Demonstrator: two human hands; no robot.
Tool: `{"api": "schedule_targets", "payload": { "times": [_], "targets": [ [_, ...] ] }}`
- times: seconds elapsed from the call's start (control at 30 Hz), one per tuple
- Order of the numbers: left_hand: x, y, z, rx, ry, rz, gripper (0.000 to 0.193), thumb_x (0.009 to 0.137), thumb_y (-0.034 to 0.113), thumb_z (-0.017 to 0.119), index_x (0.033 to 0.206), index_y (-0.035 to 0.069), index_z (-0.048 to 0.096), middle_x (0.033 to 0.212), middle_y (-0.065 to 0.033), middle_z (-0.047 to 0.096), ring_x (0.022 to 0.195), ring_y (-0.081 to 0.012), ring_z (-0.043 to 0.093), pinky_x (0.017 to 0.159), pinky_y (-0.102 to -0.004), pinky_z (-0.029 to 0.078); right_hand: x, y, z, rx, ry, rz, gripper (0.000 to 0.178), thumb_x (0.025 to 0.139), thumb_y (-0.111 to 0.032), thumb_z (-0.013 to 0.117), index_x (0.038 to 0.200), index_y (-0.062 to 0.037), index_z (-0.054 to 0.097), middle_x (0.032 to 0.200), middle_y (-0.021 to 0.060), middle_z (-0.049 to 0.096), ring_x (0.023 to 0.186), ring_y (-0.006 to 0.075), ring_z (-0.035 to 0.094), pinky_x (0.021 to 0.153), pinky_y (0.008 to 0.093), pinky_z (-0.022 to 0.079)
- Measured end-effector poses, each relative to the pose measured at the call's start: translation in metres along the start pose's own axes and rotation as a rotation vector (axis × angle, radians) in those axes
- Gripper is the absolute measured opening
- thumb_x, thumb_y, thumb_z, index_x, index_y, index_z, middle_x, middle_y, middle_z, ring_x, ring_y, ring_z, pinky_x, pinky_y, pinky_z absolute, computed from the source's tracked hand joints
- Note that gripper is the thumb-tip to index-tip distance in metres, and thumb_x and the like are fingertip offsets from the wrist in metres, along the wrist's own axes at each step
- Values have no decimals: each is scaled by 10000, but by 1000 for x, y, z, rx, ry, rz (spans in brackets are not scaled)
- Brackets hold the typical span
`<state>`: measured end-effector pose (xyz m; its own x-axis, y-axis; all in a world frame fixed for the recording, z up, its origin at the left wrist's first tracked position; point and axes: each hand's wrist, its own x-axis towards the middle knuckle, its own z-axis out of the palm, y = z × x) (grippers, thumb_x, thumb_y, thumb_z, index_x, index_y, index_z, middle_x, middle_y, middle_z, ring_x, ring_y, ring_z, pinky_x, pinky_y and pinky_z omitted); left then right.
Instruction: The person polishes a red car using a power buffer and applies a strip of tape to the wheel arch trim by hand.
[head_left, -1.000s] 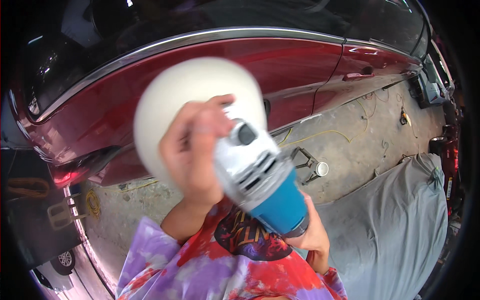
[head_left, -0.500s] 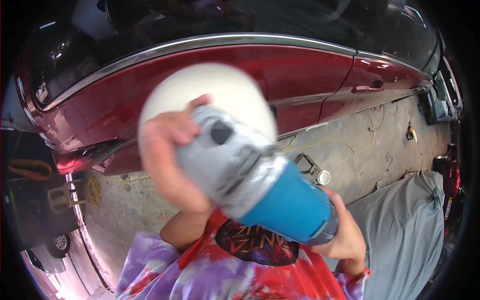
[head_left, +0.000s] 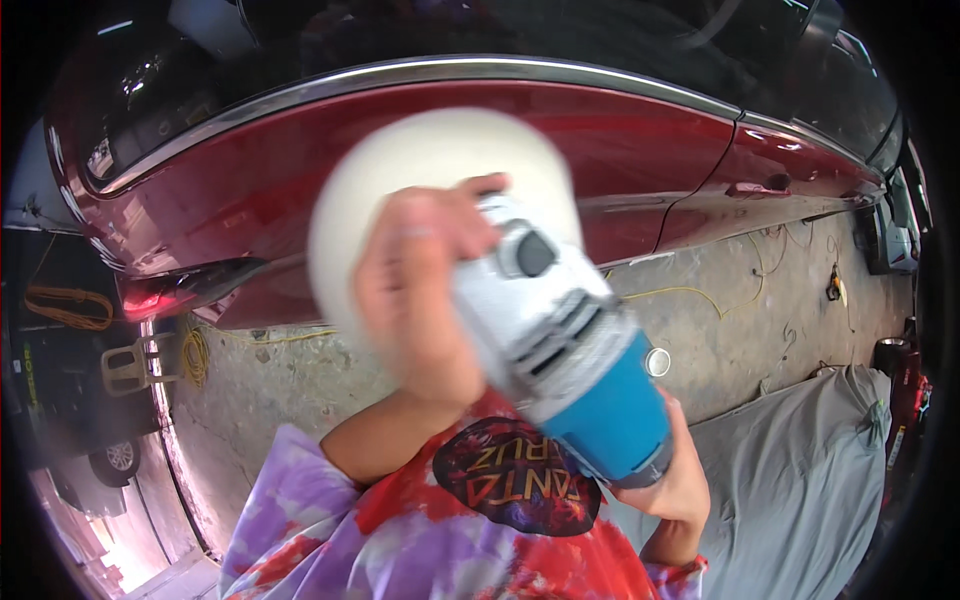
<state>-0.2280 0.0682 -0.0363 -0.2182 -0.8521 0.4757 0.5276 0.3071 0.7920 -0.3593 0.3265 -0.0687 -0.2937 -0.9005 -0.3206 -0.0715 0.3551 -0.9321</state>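
Both my hands grip a rotary polisher [head_left: 600, 400] with a silver front housing and a blue rear body. My left hand [head_left: 420, 290] is wrapped over the side of the silver head. The rear end sits in my right hand [head_left: 682, 475], close to my body. At the tool's far end a round white buffing pad [head_left: 450, 145] lies in front of the dark red car side [head_left: 250, 165]; whether it presses on the paint I cannot tell. Slight blur softens the pad's rim and my left fingers.
A yellow cable [head_left: 690, 291] runs over the concrete floor [head_left: 270, 400], with a coil [head_left: 195, 355] at left beside a tan plastic chair [head_left: 125, 368]. A white cup-like item [head_left: 657, 362] shows past the polisher. Grey sheeting [head_left: 790, 470] covers something at right.
The polisher and pad have shifted right and slightly up in view, and the tool's body has swung more upright. Both hands keep their hold.
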Motion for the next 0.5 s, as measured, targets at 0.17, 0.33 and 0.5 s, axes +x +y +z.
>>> {"api": "schedule_targets", "payload": {
  "times": [0.17, 0.33, 0.5],
  "targets": [
    [-5, 40, -70, 71, 228, 43, 370, 1099, 303, 352, 830, 84, 481, 825, -58, 497, 902, -260, 548, 1052, -588, 449, 49, -34, 30, -209, -287, -97, 1052, 612, -106, 867, 1506, -111, 312, 1304, 234, 603, 1175, 455, 614, 978, 444, 509],
    [-20, 66, -137, 72, 330, 118, 363, 1107, 324, 335, 856, 98, 468, 882, -67, 530, 1197, -452, 555, 1021, -628, 476, 86, -45, 67, -279, -464, -103, 1042, 635, -110, 804, 1525, -193, 269, 1016, 209, 703, 964, 472, 651, 795, 505, 522],
    [-55, 45, -170, 137, 360, 240, 421, 1085, 429, 332, 845, 108, 460, 871, -51, 484, 1234, -473, 530, 915, -694, 517, 107, 0, 97, -373, -477, -174, 1046, 639, -119, 812, 1530, -205, 270, 1028, 219, 706, 979, 461, 657, 798, 513, 528]
  ]
}}
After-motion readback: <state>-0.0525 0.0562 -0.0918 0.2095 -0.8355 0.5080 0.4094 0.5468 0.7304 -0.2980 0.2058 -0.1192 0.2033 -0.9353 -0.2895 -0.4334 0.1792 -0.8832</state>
